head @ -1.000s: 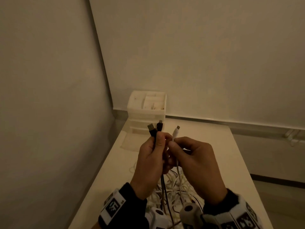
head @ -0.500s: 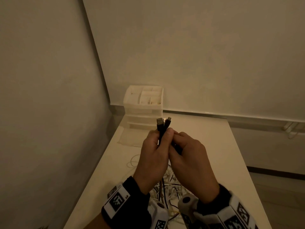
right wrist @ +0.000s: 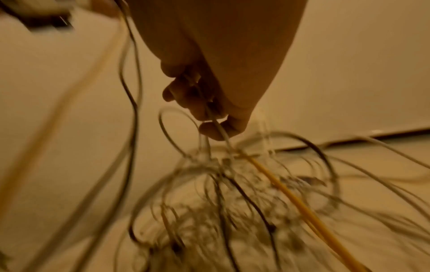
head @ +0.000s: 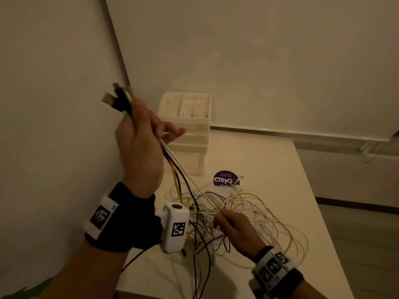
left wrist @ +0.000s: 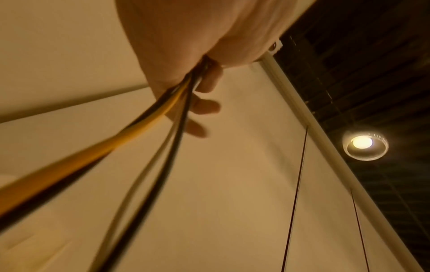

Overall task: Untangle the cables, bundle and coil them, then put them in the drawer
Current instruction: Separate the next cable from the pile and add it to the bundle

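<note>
My left hand (head: 140, 126) is raised at the left and grips a bundle of cable ends (head: 121, 100): black plugs, a white lead and a yellow one. In the left wrist view the yellow and black cables (left wrist: 139, 125) run down out of that hand (left wrist: 204, 88). They hang into a tangle of white, black and yellow cables (head: 233, 210) on the table. My right hand (head: 218, 221) is low in the tangle and pinches a thin white cable (right wrist: 218, 128) between thumb and fingers (right wrist: 209, 130). The white drawer unit (head: 190, 126) stands at the table's far left corner.
A round purple sticker or disc (head: 224, 180) lies on the white table (head: 269, 165) just beyond the tangle. Walls close in on the left and behind the drawer unit. The table's right edge drops to the floor (head: 356, 234). A ceiling lamp (left wrist: 363, 143) shows in the left wrist view.
My left hand lifted the gathered cable ends up and to the left. My right hand let go of them, dropped to the tangle on the table and pinched a white cable.
</note>
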A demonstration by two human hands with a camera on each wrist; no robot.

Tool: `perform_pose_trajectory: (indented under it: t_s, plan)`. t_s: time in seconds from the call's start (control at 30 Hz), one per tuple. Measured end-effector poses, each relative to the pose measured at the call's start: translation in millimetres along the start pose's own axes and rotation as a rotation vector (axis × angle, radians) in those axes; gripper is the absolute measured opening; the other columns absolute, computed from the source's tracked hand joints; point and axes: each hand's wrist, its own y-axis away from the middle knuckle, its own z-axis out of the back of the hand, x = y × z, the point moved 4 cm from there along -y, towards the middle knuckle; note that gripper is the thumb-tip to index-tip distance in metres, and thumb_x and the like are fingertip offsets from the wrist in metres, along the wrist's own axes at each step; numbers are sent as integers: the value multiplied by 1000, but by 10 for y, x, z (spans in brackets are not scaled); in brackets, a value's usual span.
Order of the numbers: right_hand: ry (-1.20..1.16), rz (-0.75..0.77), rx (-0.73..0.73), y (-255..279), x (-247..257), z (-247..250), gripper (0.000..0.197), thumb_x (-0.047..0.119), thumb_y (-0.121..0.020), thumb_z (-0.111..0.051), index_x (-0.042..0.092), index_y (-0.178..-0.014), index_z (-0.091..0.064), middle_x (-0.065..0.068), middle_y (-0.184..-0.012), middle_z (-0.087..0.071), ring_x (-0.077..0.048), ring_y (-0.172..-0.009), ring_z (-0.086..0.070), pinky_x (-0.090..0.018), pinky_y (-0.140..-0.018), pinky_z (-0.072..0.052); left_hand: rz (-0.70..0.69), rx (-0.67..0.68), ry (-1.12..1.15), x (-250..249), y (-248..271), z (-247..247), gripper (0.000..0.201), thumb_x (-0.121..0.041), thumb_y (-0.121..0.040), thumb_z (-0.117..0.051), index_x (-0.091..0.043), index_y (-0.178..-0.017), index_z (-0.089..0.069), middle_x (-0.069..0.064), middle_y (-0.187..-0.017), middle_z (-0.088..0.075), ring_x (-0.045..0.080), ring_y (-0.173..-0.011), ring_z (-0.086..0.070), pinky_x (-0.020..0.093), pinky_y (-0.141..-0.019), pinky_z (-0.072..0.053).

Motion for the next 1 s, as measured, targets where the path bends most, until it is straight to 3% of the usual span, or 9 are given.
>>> perform_pose_trajectory:
  t_s: [0.07,0.17,0.33,0.43,0.57,0.73,0.8,0.9,1.0]
  plan:
    - [36,-102,-3,27,-289,14,35,29,-99,-47,24,-67,-59,13,-61,-53,0,-58,-47,-21,-62,-39,34,29,53,-82,-12,84,41,-37,-103,-31,-17,-69,-40,-2,-55,-28,12,-43,-29,23,-41,-40]
    - [39,-187,-34,-30,-367,109,39,32,-100,-44,25,-65,-59,6,-65,-57,-1,-58,-49,-36,-65,-46,60,263,-87,-81,137,105,36,-40,-99,-41,-23,-67,-45,-8,-53,-31,8,-40,-23,18,-37,-24]
    - [64,-72,-48,-296,189,423,39,35,-97,-47,17,-65,-60,9,-58,-54,-5,-55,-47,-28,-61,-42,80,608,-626,324,579,38,7,-35,-87,-66,-38,-93,-66,-13,-71,-67,6,-59,-59,29,-56,-52]
    - [30,-11,-35,-415,671,677,31,22,-98,-50,3,-78,-63,18,-56,-55,4,-54,-46,-11,-58,-36,63,605,-657,545,612,1,16,-20,-91,-64,-31,-100,-72,-18,-77,-69,-3,-70,-61,21,-64,-49]
    - [25,110,-253,-429,1223,1206,32,15,-103,-38,9,-100,-69,33,-73,-61,6,-67,-48,-8,-62,-38,-75,492,-612,491,462,-118,27,-11,-91,-63,-25,-113,-69,-34,-90,-64,-16,-88,-61,2,-74,-43]
    - [263,129,-71,-395,1265,1003,28,20,-102,-40,17,-97,-67,23,-77,-64,2,-70,-55,-17,-65,-41,-207,583,-643,439,398,-322,61,12,-84,-56,-27,-130,-58,-11,-104,-70,0,-86,-66,8,-75,-49]
    - [245,181,-96,-389,1200,941,27,20,-100,-42,10,-101,-67,10,-82,-67,-3,-73,-59,-27,-67,-45,-206,641,-754,511,430,-364,54,9,-82,-55,-24,-125,-62,-3,-92,-71,4,-76,-64,9,-69,-46]
    - [174,211,-151,-364,1159,952,23,16,-99,-45,8,-97,-66,7,-75,-63,-3,-65,-54,-20,-62,-40,-170,682,-1009,636,470,-357,26,0,-84,-52,-16,-101,-60,2,-68,-59,23,-60,-54,30,-53,-39]
    - [20,233,-152,-301,1083,800,20,17,-100,-44,14,-101,-64,7,-67,-56,-8,-61,-51,-24,-59,-42,-138,607,-1050,675,459,-325,18,1,-83,-50,-12,-93,-57,1,-66,-55,21,-56,-49,26,-52,-35]
